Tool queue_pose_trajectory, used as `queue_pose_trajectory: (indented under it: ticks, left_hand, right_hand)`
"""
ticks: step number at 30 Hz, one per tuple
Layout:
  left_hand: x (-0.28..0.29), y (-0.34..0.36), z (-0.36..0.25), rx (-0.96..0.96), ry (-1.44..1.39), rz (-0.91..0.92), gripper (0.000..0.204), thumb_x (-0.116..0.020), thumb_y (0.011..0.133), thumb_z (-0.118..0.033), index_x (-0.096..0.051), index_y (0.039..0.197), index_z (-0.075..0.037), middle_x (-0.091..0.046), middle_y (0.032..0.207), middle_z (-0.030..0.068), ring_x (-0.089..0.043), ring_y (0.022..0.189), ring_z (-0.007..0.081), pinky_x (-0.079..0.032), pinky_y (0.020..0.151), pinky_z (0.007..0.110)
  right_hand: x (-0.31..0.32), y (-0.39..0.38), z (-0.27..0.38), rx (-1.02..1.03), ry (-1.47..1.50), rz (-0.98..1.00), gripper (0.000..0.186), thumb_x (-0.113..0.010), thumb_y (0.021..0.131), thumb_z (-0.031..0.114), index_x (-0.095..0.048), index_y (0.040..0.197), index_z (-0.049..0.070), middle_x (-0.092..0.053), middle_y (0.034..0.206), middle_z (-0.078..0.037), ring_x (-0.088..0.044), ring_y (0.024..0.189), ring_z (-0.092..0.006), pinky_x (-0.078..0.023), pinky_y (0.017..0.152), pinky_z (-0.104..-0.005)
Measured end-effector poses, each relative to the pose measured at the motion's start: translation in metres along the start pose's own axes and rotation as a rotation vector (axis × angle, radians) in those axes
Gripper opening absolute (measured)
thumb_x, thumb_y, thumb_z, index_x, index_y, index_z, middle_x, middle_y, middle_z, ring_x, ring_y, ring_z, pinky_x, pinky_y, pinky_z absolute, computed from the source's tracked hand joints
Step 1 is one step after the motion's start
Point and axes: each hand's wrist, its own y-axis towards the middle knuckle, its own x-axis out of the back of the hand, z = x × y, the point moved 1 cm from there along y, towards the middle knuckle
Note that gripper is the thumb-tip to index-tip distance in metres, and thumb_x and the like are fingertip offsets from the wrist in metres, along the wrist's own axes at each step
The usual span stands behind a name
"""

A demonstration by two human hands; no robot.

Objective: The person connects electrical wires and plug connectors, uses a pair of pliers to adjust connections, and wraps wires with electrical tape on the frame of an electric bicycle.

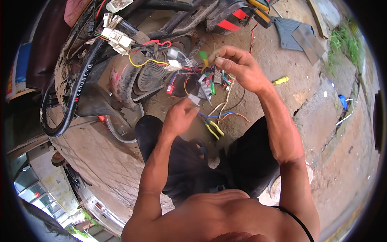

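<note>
My left hand [178, 117] pinches a pale plastic wire connector [194, 99] between thumb and fingertips. My right hand [244, 69], raised further off, has thumb and index finger pressed together; what lies between them is too small to make out. Just left of those fingertips is a blurred green connector [203, 55] on a yellow wire. Between my hands lies a tangle of coloured wires around a silver finned box [205, 87]. A red connector [170, 89] and a green connector [213, 89] sit among them. White connectors [173, 65] hang at the end of the harness.
Pliers with yellow-green handles [214, 128] lie on the ground between my knees. A yellow-handled tool [281, 80] rests to the right. The dirty vehicle frame [161, 30], a wheel [151, 80] and a black curved tube [76, 94] stand at the left and far side.
</note>
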Motion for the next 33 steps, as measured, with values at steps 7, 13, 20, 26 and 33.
queue_pose_trajectory:
  ticks: [7,13,20,26,33]
  left_hand:
    - [-0.048,0.019,0.049,0.079,-0.117,0.091,0.029,-0.072,0.096,-0.021,-0.07,0.115,0.001,-0.072,0.084,0.0068,-0.064,0.072,0.0118,-0.051,0.066,0.031]
    - [-0.124,0.074,0.052,0.082,-0.242,0.24,0.027,-0.069,0.098,-0.022,-0.072,0.11,0.001,-0.07,0.083,0.0046,-0.061,0.067,0.0108,-0.05,0.06,0.029]
    - [-0.198,0.191,0.099,0.26,-0.295,-0.084,0.033,-0.07,0.096,-0.029,-0.073,0.101,0.003,-0.072,0.078,0.0101,-0.067,0.064,0.0166,-0.053,0.058,0.034]
    - [-0.228,0.229,0.103,0.322,0.129,-0.179,0.052,-0.074,0.089,-0.045,-0.07,0.107,0.003,-0.07,0.097,0.0222,-0.069,0.089,0.0351,-0.054,0.083,0.047]
    - [-0.212,0.208,0.079,0.189,-0.102,-0.271,0.03,-0.076,0.085,-0.03,-0.066,0.079,-0.003,-0.067,0.067,0.0064,-0.065,0.064,0.0241,-0.054,0.064,0.04]
  right_hand:
    - [0.03,0.006,-0.014,-0.042,0.029,-0.453,0.029,-0.062,0.102,0.018,-0.069,0.123,-0.001,-0.077,0.107,-0.007,-0.068,0.091,-0.0106,-0.053,0.083,-0.0289]
    - [0.04,0.0,-0.012,-0.048,0.068,-0.531,0.028,-0.061,0.103,0.018,-0.069,0.122,-0.002,-0.075,0.103,-0.005,-0.065,0.087,-0.0104,-0.051,0.081,-0.027]
    - [0.027,-0.007,0.001,-0.04,0.06,-0.501,0.026,-0.061,0.105,0.018,-0.069,0.121,-0.001,-0.074,0.1,-0.005,-0.064,0.086,-0.0101,-0.052,0.08,-0.0262]
    - [0.031,-0.02,0.001,-0.044,0.06,-0.512,0.027,-0.061,0.102,0.019,-0.068,0.116,-0.003,-0.073,0.098,-0.004,-0.062,0.084,-0.0099,-0.051,0.079,-0.0271]
    - [0.037,-0.014,0.001,-0.106,0.04,-0.531,0.025,-0.064,0.103,0.019,-0.07,0.116,-0.001,-0.073,0.095,-0.005,-0.064,0.083,-0.012,-0.052,0.079,-0.0289]
